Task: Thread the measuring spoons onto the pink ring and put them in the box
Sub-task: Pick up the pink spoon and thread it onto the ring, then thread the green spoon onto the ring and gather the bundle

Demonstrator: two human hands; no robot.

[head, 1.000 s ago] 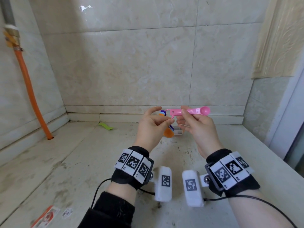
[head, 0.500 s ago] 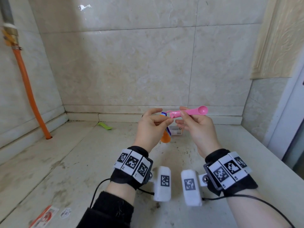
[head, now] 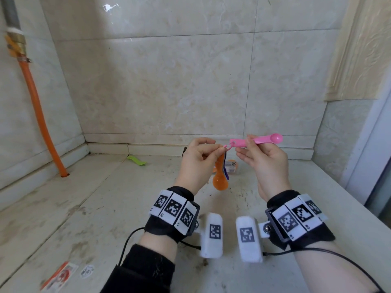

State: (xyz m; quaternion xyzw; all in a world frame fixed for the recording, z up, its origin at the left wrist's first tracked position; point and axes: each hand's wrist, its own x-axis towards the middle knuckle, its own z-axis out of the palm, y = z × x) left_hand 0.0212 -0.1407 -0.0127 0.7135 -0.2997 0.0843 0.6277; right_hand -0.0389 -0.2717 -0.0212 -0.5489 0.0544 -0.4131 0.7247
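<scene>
My left hand [head: 197,163] pinches the pink ring [head: 226,146] between thumb and forefinger. An orange measuring spoon [head: 220,178] hangs from the ring below that hand, with a purple spoon [head: 226,174] partly hidden behind it. My right hand [head: 264,163] holds a pink measuring spoon [head: 257,140] level by its handle, bowl pointing right. The hole end of the pink handle meets the ring. A small orange box [head: 232,166] with a white label stands on the counter behind the hands, mostly hidden.
A green spoon [head: 136,160] lies on the stained counter near the back wall. An orange hose [head: 40,115] runs down the left wall into the counter. A red and white wrapper [head: 59,275] lies at the front left. The counter edge drops off on the right.
The hanging spoons have swung lower below my left hand. The pink spoon's hole end has come up against the ring. Both hands stay close together in front of the back wall.
</scene>
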